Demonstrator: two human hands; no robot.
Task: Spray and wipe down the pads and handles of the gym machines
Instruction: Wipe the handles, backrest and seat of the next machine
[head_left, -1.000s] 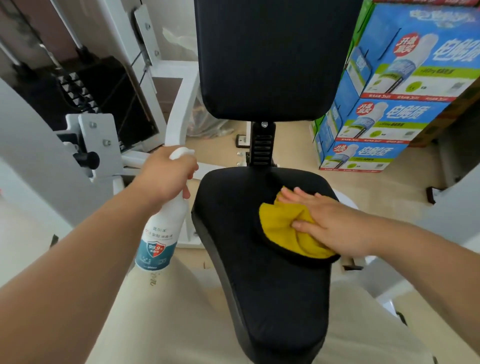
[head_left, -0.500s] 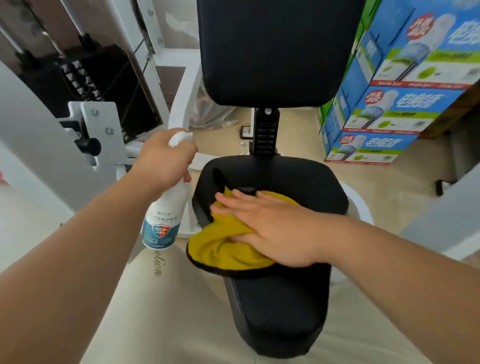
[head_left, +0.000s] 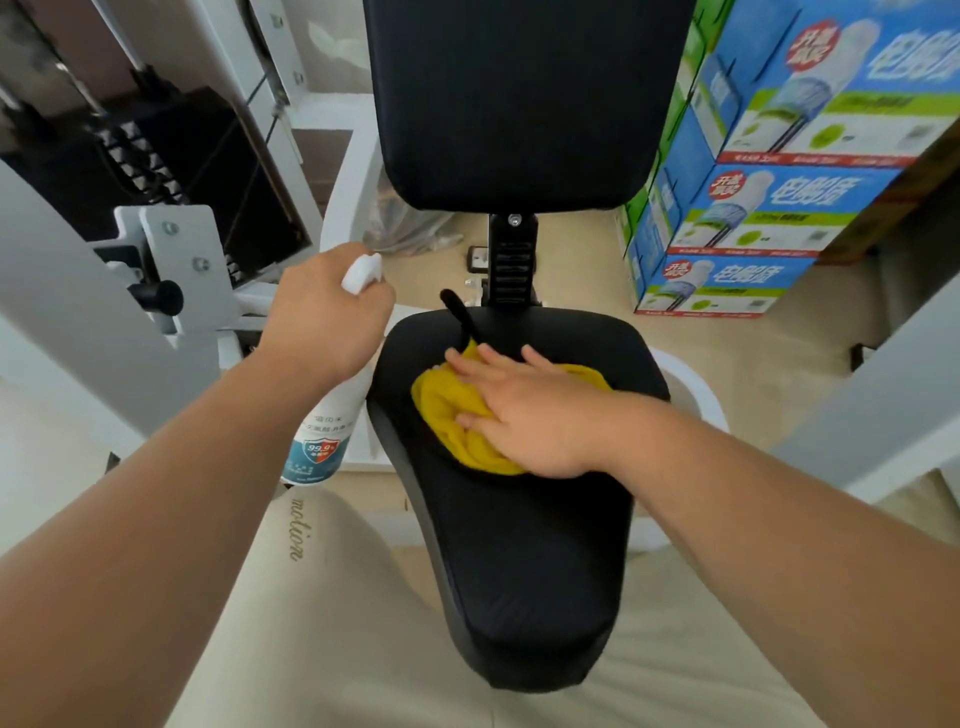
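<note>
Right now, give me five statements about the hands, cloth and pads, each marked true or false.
1. The right hand presses a cloth on the seat with straight fingers. True.
2. The left hand is empty. False: it grips a bottle.
3. The backrest stands upright behind the seat. True.
4. The cloth lies on the backrest. False: it lies on the seat.
5. Stacked boxes stand to the right of the seat. True.
</note>
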